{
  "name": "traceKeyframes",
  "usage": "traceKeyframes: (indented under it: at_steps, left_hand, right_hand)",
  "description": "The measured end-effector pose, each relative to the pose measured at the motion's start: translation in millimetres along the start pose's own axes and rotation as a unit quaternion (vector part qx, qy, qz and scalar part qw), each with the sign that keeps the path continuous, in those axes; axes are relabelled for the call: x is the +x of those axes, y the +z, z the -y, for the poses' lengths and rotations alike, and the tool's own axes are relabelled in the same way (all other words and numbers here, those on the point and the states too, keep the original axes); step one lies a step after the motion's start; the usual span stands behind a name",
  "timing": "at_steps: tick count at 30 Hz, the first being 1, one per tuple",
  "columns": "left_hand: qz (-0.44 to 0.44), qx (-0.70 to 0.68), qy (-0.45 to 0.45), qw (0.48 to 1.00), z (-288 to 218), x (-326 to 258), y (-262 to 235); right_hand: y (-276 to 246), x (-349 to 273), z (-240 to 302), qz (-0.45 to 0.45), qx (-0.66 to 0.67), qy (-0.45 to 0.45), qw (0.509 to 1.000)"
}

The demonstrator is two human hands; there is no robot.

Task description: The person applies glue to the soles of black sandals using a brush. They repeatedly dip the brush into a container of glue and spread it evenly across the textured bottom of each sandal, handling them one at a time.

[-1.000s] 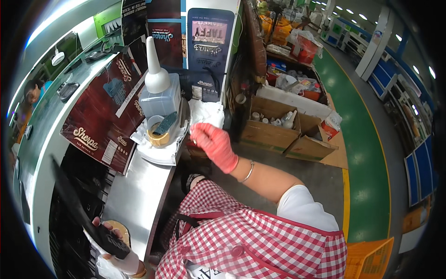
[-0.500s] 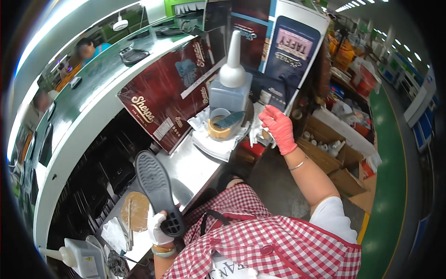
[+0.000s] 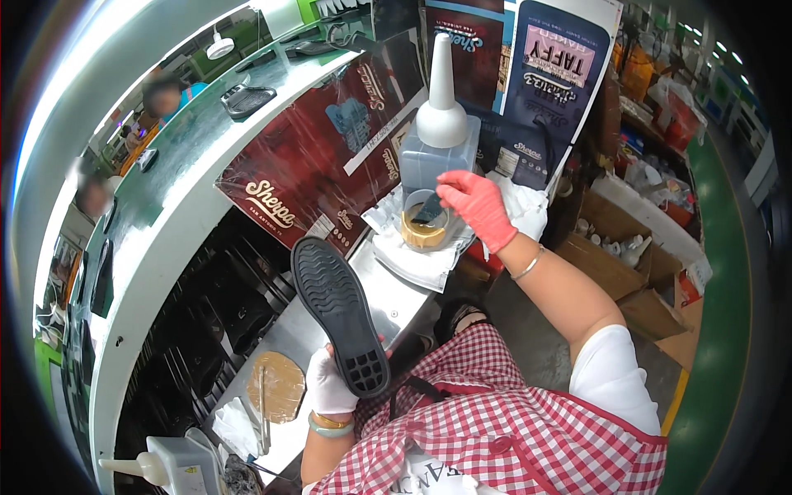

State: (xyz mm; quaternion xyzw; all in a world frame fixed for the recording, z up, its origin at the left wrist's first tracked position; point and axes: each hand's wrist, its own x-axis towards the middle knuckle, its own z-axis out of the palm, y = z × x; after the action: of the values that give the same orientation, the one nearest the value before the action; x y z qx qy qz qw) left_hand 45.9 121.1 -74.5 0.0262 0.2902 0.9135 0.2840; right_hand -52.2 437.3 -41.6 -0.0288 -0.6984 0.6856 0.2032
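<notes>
Right hand pinches a brush in my glue jar; left hand, at seven o'clock, grips the shoe sole. Loading glue, I judge; coating needs steadiness.

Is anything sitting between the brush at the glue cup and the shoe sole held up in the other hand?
Nothing visible does. The right hand holds a brush in the glue cup. The left hand holds the black shoe sole upright, tread facing the camera. Between them lie only white paper and bare steel tabletop, both low.
</notes>
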Motion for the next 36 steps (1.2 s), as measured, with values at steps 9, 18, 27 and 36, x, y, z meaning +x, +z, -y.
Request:
traceKeyframes:
  at_steps: [9, 18, 27, 36]
  left_hand:
    - [-0.017, 0.097, 0.048, 0.994, 19.2, 6.1, 3.5]
    - [-0.026, 0.02, -0.007, 0.999, 34.4, -4.0, -25.6]
    - [-0.082, 0.023, 0.004, 0.996, 38.3, -3.7, -38.2]
    - [-0.07, -0.037, -0.001, 0.997, 38.8, 4.1, -48.1]
  right_hand:
    - [-2.1, 16.3, -3.8, 0.053, -0.299, -0.206, 0.93]
    - [-13.6, -2.0, 5.3, 0.052, -0.135, 0.009, 0.989]
    - [-18.6, 1.9, -10.6, 0.058, -0.104, 0.072, 0.99]
    - [-20.9, 6.6, -22.3, 0.048, -0.095, 0.098, 0.99]
